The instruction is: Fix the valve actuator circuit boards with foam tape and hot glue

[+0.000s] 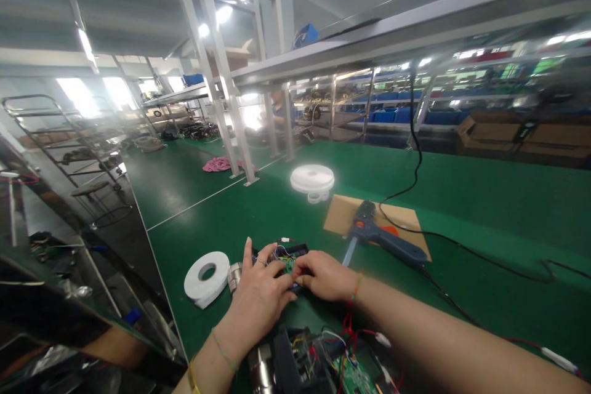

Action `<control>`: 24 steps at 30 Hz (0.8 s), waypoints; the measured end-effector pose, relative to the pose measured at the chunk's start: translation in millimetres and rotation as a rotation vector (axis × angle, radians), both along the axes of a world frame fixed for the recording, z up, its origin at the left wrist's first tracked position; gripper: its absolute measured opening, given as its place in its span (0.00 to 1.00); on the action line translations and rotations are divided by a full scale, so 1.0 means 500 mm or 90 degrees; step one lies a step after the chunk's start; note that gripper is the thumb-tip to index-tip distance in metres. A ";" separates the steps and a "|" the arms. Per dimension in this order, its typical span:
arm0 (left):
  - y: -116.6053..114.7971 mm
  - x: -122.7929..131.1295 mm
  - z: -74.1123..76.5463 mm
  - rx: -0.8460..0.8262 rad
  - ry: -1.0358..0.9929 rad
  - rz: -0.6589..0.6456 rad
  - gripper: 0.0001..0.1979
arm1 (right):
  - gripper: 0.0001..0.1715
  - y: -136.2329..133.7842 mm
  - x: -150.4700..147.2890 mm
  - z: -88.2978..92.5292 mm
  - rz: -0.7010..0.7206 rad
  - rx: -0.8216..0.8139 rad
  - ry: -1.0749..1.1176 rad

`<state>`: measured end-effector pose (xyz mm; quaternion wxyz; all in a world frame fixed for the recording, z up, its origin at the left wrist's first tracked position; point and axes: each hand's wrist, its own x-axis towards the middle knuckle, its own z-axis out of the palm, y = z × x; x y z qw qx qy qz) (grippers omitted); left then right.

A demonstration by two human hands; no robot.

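My left hand (pixel 258 292) lay spread over a black-cased device (pixel 300 250) on the green counter (pixel 175 197), my right hand (pixel 323 274) bent in at its circuit board (pixel 288 264), either's grip beyond my telling from afar, white tape roll (pixel 219 274) just leftward, glue gun (pixel 388 240) rightward, 2nd device (pixel 295 357) nearer.

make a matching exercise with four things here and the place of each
Column 1
1. glue gun
2. pink cloth
3. nearer white roll
4. right hand

Column 2
A. just left of the left hand
B. at the green board
C. lying on the tan sheet
D. by the feet of the white posts

Pairs: 1-C, 2-D, 3-A, 4-B
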<state>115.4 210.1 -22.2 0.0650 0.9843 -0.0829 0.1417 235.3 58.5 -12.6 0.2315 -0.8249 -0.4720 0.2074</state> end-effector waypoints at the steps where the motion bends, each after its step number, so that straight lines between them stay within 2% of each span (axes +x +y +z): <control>1: 0.001 0.000 0.000 0.002 -0.003 -0.004 0.07 | 0.06 -0.003 0.001 0.003 0.010 0.000 0.002; 4: 0.002 0.003 0.000 0.009 -0.012 -0.011 0.06 | 0.11 -0.016 0.006 0.011 0.029 0.000 -0.003; 9: 0.004 0.004 -0.003 0.017 -0.015 -0.016 0.05 | 0.09 -0.031 0.019 0.016 0.056 -0.001 -0.021; 14: 0.002 0.002 0.001 0.029 -0.003 -0.018 0.05 | 0.13 -0.025 0.042 0.009 0.117 -0.021 -0.026; 24: 0.000 0.001 0.011 0.054 0.044 -0.007 0.05 | 0.13 -0.011 0.077 0.003 0.206 -0.049 -0.002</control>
